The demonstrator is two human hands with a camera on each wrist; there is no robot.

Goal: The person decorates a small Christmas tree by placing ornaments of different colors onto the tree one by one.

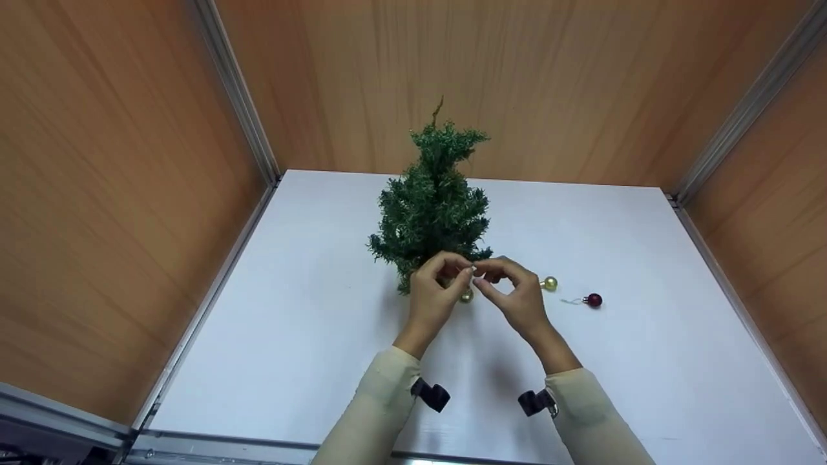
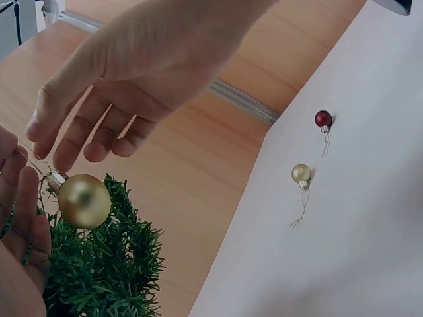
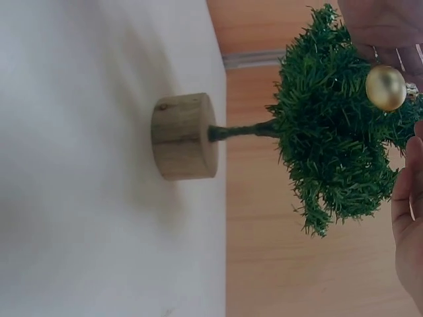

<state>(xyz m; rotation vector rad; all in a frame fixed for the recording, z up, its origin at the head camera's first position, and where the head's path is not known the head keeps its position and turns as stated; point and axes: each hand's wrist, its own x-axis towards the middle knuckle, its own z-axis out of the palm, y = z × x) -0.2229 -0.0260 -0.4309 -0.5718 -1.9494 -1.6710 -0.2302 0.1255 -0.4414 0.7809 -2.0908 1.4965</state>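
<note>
One shiny gold ball is being suspended before the green artificial tree.
Its thin gold string is being pinched by the left hand; the right hand is being held alongside, thumb and fingertips parted.

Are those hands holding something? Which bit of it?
The left hand pinches a gold ball by its string. Whether the right hand grips too, I can't tell.
</note>
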